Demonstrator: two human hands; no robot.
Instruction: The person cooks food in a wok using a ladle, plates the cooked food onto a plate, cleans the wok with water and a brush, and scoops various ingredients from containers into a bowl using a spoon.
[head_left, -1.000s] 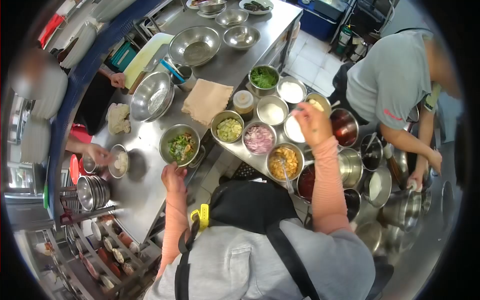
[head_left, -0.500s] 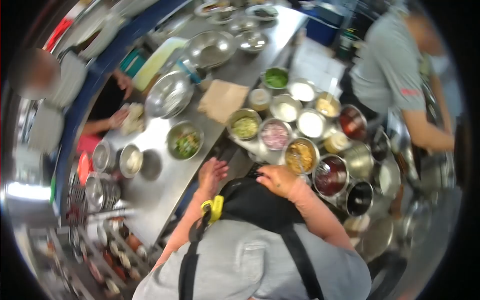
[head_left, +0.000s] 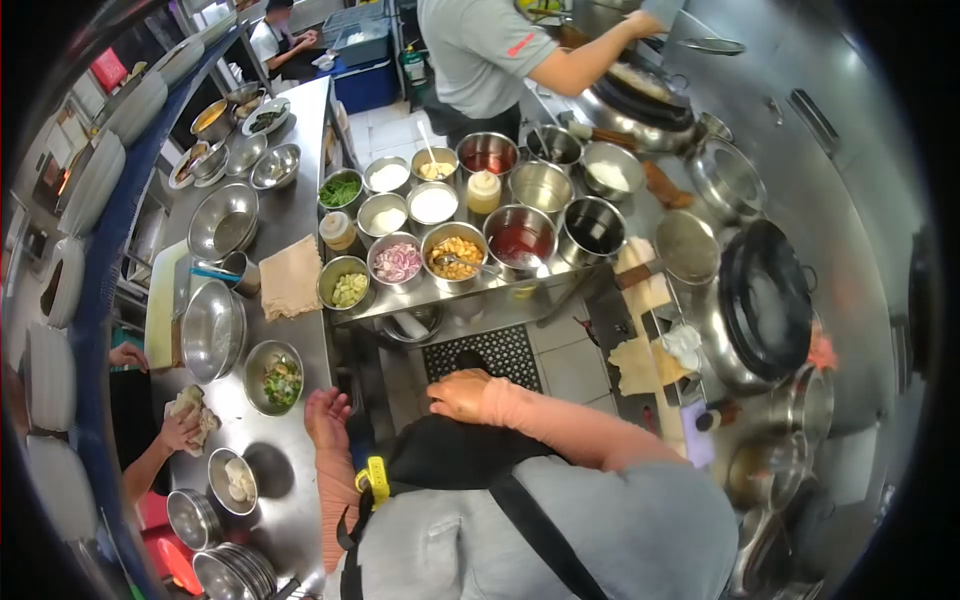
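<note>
My left hand point(head_left: 328, 420) is at the edge of the steel counter, fingers loosely curled and apart, holding nothing. Close by stands a steel bowl point(head_left: 273, 378) of chopped green, orange and pale pieces. In front of my black apron point(head_left: 440, 452), my right hand point(head_left: 460, 397) hovers over the floor mat with its back up; its loosely bent fingers seem to be empty. Past it, on a steel stand, are containers of orange-yellow chunks point(head_left: 454, 250), chopped red onion point(head_left: 397, 260), light-green pieces point(head_left: 345, 285) and dark red liquid point(head_left: 520, 240).
A co-worker in a grey shirt point(head_left: 480, 55) reaches over a wok at the back. At left, another person's hand point(head_left: 180, 430) presses a cloth on the counter point(head_left: 290, 490). A large black wok point(head_left: 770, 290) sits at right. A perforated mat point(head_left: 490, 355) lies on the tiles.
My view has swung to the right, bringing the woks and stove area into sight. Both hands stay near my waist, with the left now beside the counter edge.
</note>
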